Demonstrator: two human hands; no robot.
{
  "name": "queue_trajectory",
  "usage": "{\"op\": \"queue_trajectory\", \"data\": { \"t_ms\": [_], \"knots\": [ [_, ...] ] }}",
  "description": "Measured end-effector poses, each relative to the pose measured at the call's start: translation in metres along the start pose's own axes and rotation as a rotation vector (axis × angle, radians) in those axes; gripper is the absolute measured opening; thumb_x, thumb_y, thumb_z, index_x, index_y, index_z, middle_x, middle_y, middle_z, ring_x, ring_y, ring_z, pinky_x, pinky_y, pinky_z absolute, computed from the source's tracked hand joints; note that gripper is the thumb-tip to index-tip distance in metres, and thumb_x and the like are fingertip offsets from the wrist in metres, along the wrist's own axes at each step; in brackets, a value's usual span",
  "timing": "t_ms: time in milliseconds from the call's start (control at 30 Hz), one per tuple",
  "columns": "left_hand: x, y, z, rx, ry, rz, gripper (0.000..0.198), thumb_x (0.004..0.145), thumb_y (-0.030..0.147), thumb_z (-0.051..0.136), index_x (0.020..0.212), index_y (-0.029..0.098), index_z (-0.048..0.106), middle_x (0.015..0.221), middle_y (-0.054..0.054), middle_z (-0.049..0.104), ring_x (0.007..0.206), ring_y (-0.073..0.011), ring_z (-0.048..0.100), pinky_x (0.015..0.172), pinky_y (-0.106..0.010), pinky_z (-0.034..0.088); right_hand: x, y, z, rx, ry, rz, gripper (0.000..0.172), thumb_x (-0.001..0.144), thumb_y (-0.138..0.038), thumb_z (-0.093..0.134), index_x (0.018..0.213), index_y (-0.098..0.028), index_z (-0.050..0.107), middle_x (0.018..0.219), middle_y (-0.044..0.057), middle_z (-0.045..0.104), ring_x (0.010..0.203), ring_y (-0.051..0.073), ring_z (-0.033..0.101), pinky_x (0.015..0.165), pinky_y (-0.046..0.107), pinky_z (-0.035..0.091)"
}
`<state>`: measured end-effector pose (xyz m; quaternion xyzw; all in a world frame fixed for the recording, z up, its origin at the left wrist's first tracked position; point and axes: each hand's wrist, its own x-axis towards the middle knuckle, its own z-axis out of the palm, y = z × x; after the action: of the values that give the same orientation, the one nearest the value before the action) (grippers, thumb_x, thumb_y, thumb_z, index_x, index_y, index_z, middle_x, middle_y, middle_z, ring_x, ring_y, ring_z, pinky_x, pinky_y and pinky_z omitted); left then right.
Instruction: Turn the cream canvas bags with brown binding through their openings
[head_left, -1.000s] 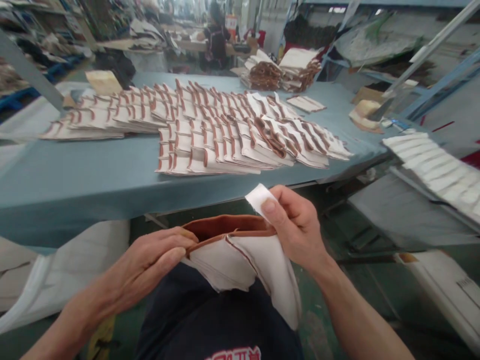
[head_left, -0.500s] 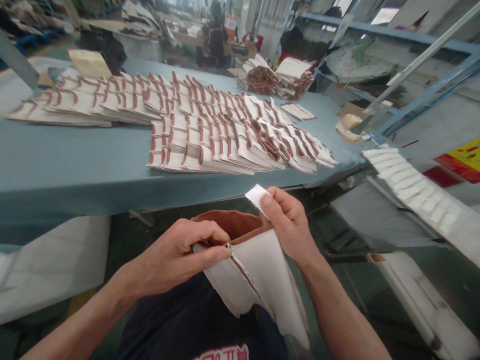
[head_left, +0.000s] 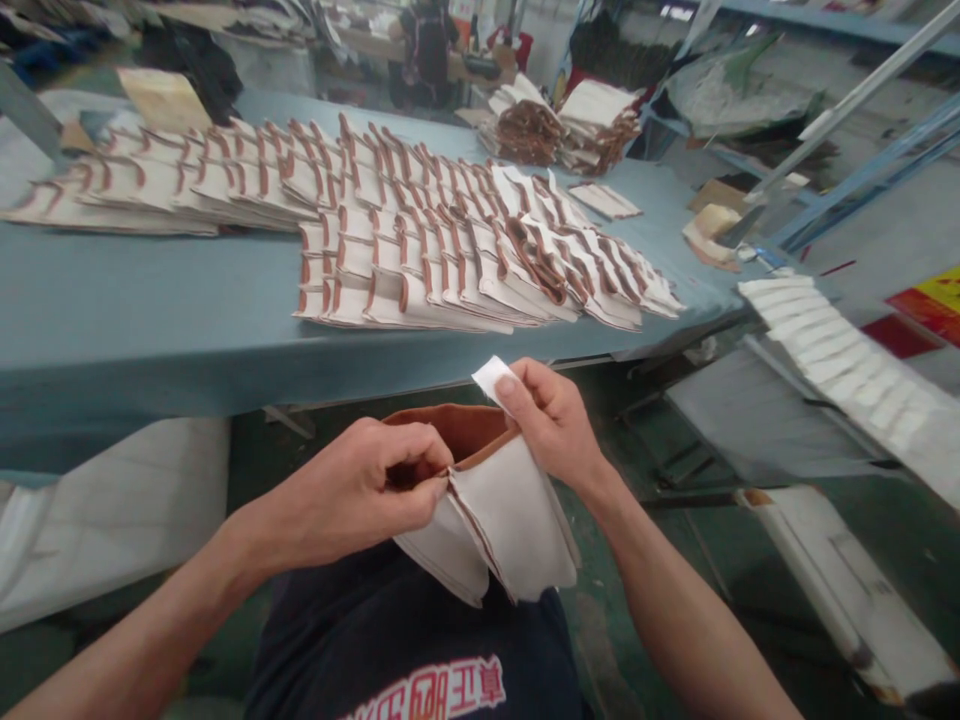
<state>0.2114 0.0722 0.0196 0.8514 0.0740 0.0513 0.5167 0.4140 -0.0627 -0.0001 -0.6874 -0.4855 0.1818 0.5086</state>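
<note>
A white leather piece (head_left: 517, 520) with a brown inner side hangs in a loop above the dark shirt. My left hand (head_left: 375, 480) pinches its upper edge beside a seam that runs down the front. At the piece's upper right corner, my right hand (head_left: 544, 410) grips the edge, and a small white tab (head_left: 493, 378) sticks out between thumb and forefinger. The fingertips inside the loop are partly hidden.
A blue-covered table (head_left: 150, 300) bears long rows of white and brown pieces (head_left: 420, 260). Stacks (head_left: 525, 125) stand at its back. White strips (head_left: 847, 350) lie on a rack at right. A person (head_left: 427, 45) is far behind.
Both hands and the piece have shifted slightly up and left in view. The piece's lower part has swung and now hangs shorter, with its flaps spread apart.
</note>
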Motion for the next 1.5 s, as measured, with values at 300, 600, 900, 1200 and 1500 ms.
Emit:
{"op": "queue_trajectory", "data": {
  "t_ms": [300, 600, 900, 1200, 1500],
  "knots": [
    [0.003, 0.015, 0.008, -0.062, 0.065, 0.036, 0.015, 0.082, 0.019, 0.051, 0.073, 0.018, 0.062, 0.063, 0.007, 0.053, 0.054, -0.0072, 0.044, 0.05, -0.019, 0.034, 0.004, -0.01, -0.005, -0.397, -0.13, -0.446, 0.029, 0.11, -0.031, 0.049, 0.083, -0.026, 0.055, 0.076, -0.002, 0.067, 0.077, 0.018, 0.064, 0.126, 0.048, 0.037],
    [-0.014, -0.002, 0.007, 0.032, 0.21, 0.144, 0.018, 0.085, 0.011, 0.052, 0.068, 0.019, 0.054, 0.067, 0.007, 0.046, 0.057, -0.0061, 0.041, 0.052, -0.018, 0.034, -0.022, -0.026, 0.054, -0.05, 0.028, -0.27, 0.025, 0.11, -0.036, 0.047, 0.088, -0.026, 0.053, 0.065, -0.005, 0.059, 0.052, 0.013, 0.051, 0.058, 0.026, 0.04],
    [-0.02, -0.001, 0.0, 0.264, 0.21, 0.185, 0.015, 0.084, 0.009, 0.049, 0.076, 0.018, 0.058, 0.067, 0.009, 0.049, 0.058, -0.0058, 0.04, 0.055, -0.018, 0.034, -0.023, -0.041, 0.064, 0.012, 0.052, -0.108, 0.025, 0.105, -0.038, 0.053, 0.084, -0.025, 0.052, 0.06, -0.007, 0.053, 0.05, 0.012, 0.047, 0.054, 0.026, 0.033],
    [-0.034, -0.017, 0.003, 0.561, 0.302, 0.461, 0.029, 0.101, 0.007, 0.052, 0.076, 0.022, 0.053, 0.065, 0.005, 0.058, 0.056, -0.0119, 0.05, 0.056, -0.028, 0.039, -0.02, -0.031, 0.074, 0.281, -0.137, 0.112, 0.036, 0.108, -0.049, 0.052, 0.083, -0.023, 0.054, 0.068, -0.006, 0.056, 0.061, 0.012, 0.05, 0.062, 0.026, 0.042],
    [-0.047, -0.024, -0.003, 0.638, 0.286, 0.565, 0.017, 0.115, 0.016, 0.045, 0.107, 0.021, 0.058, 0.081, 0.001, 0.072, 0.067, -0.0133, 0.07, 0.065, -0.024, 0.054, -0.018, -0.036, 0.065, 0.144, -0.266, 0.063, 0.033, 0.11, -0.045, 0.049, 0.085, -0.024, 0.052, 0.073, -0.003, 0.061, 0.068, 0.014, 0.054, 0.067, 0.029, 0.038]
  ]
}}
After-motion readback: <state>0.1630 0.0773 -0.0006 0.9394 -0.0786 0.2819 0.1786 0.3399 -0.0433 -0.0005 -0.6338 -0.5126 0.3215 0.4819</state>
